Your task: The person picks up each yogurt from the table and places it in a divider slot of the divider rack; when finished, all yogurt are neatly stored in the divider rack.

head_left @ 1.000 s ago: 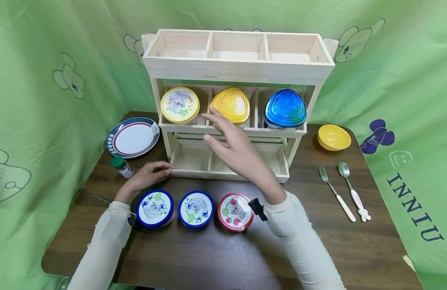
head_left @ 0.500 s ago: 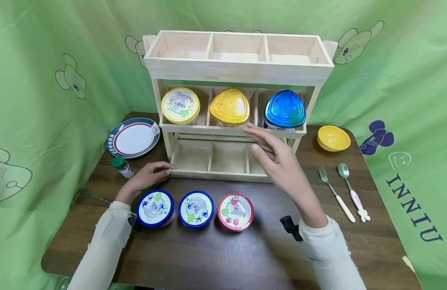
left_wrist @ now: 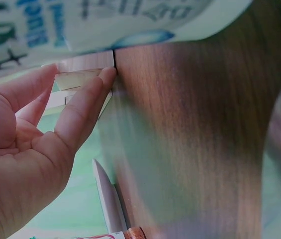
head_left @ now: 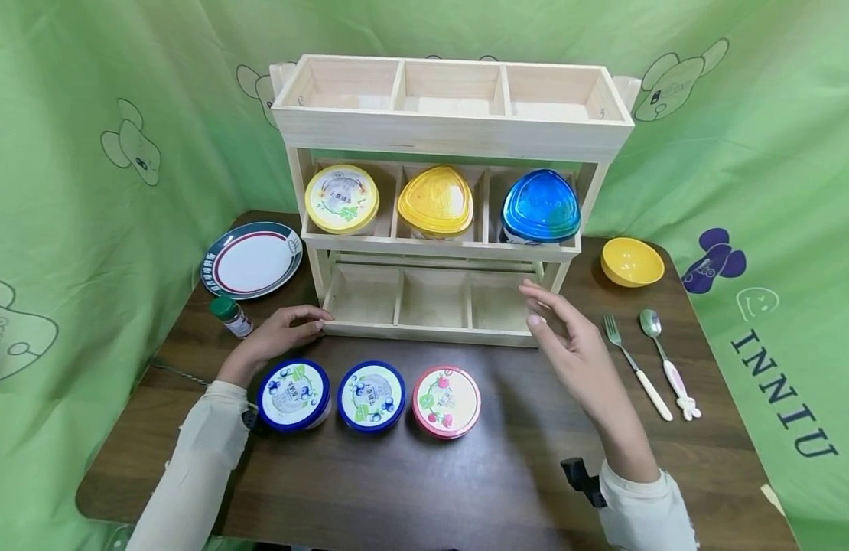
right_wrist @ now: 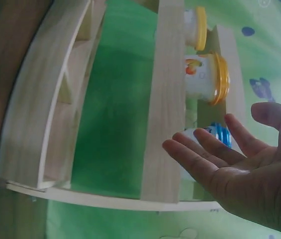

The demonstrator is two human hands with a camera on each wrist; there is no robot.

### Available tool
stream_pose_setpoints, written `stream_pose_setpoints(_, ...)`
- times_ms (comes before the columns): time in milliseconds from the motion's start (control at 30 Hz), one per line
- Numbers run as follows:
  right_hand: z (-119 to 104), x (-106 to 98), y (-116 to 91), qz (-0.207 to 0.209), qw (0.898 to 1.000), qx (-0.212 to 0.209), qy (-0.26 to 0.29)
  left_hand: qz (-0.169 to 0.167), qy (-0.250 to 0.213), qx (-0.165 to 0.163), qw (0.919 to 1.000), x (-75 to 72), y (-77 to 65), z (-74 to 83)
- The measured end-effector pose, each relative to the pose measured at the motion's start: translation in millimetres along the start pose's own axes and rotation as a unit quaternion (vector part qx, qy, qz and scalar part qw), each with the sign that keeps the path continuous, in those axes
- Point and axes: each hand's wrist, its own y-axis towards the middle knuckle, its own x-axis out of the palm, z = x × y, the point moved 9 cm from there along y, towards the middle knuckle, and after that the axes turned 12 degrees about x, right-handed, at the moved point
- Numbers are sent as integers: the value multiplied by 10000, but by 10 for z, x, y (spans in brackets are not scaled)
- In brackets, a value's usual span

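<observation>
My left hand holds the lower left corner of a three-tier wooden shelf; in the left wrist view the thumb and fingers meet the wood. Over the table, near the shelf's lower right corner, my right hand hovers with fingers spread and nothing in it. A round yellow-lidded tub, a yellow triangular-lidded tub and a blue triangular-lidded tub fill the middle tier. In front of the shelf stand two blue-rimmed tubs and a red-rimmed tub.
Left of the shelf are a plate and a green-capped bottle. At the right lie a yellow bowl, a fork and a spoon. A green curtain hangs around the table.
My right hand has drawn away from the middle tier, moving right and down toward the table. The left hand has stayed at the shelf's corner.
</observation>
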Motion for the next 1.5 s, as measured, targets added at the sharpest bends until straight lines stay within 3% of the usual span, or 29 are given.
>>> stream_pose_setpoints(400,392,169,-264,210,9975,-94,661,-12,94,-5,10000,11,8,31)
stream_pose_setpoints(633,606,325,-394,302,9910,421,1233,-54,47,163,9998,-5,11,32)
stream_pose_setpoints(833,794,543,-488,125,9813,1000,1640,-242,-301,598,9975,-59,21,-47)
stream_pose_setpoints(933,865,652,-516,57,9756,1240,1810,-180,-145,456,9987,-49,-1,1)
stream_pose_setpoints(1133,925,823,-545,16,9739,1412,1777,-40,-12,122,9999,-5,-4,47)
stream_pose_setpoints(1300,980,963,-586,-130,9694,1552,1896,-16,-15,56,10000,11,-11,45)
stream_pose_setpoints(1500,969,1103,-596,-263,9717,1378,1901,-9,18,86,10000,11,-11,32)
